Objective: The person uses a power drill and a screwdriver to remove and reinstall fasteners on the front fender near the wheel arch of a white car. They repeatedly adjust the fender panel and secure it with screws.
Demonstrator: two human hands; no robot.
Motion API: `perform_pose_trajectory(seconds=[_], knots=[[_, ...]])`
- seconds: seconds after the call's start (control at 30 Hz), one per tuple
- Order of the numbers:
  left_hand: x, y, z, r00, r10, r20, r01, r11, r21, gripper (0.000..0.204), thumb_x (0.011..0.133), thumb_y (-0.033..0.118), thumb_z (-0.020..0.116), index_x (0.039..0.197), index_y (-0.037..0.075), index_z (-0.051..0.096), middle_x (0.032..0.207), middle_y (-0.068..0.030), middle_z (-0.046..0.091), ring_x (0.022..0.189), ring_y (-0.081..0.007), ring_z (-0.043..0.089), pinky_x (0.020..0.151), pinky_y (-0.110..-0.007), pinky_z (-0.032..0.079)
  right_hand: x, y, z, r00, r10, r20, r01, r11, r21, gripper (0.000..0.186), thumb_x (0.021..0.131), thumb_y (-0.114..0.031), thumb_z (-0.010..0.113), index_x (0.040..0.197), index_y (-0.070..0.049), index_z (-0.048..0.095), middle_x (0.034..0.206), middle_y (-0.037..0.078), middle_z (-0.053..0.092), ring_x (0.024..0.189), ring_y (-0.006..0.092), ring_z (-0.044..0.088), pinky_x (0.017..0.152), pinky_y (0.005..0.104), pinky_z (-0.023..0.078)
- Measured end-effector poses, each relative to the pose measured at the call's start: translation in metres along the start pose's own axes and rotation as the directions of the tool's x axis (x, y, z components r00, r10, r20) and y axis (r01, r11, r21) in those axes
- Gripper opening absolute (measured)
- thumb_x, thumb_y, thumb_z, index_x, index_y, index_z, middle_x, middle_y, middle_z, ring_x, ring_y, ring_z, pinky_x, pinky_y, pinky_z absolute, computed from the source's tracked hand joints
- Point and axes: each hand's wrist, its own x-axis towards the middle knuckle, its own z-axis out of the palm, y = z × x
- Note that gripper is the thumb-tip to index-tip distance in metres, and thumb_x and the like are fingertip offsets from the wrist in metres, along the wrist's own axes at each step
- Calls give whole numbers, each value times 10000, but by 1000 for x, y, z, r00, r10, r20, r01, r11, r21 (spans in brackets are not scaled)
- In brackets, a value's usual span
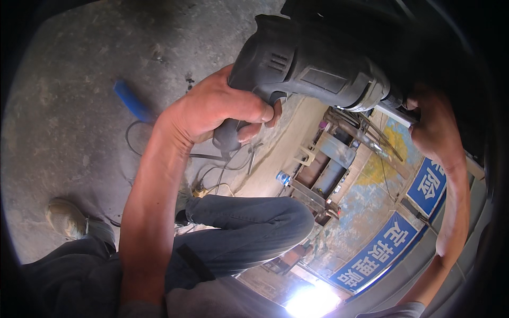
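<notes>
A large dark grey power drill (313,69) reaches across the upper middle, its nose toward the right. Wrapped around its grip, my left hand (217,108) has a finger at the trigger. A power cable (209,157) runs from the bottom of the grip. My right hand (432,124) is at the front end of the drill, fingers closed around a silver metal piece (396,114) beside the chuck (391,97). Deep shadow hides the fingertips and whatever the drill's tip meets.
On the concrete floor (69,132) lies a blurred blue object (131,100). My bent knee (286,217) and shoe (66,217) are below. Beyond stand cluttered shelves (323,169), a blue-and-white can (282,178), blue signs (376,254) and a bright light (313,302).
</notes>
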Motion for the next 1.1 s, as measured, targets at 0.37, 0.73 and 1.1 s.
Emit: perform_pose_trajectory(seconds=[0.37,0.73,1.1], knots=[[-2,6,2,999,-41,-2,41,999,24,269,729,95,681,970,-18,644,788,-86,649,574,-130,558,535,-295,448,1,11,7,1000,17,14,-18,999,31,277,631,167,616,872,45,677,1045,227,636,1043,400,607,967,403,470],[2,6,5,1000,-22,-18,23,999,49,445,725,66,646,1156,-37,612,778,-136,634,488,-123,519,460,-284,443,-2,-1,-2,1000,-15,22,15,1000,1,301,621,151,625,896,46,685,1047,219,643,1064,387,603,981,425,455],[5,7,3,999,-23,-23,24,998,66,459,727,104,682,1157,-39,610,788,-137,637,495,-125,525,469,-288,445,-1,11,13,992,-75,-106,77,997,11,249,633,154,626,856,54,675,907,175,618,908,357,610,874,415,480]])
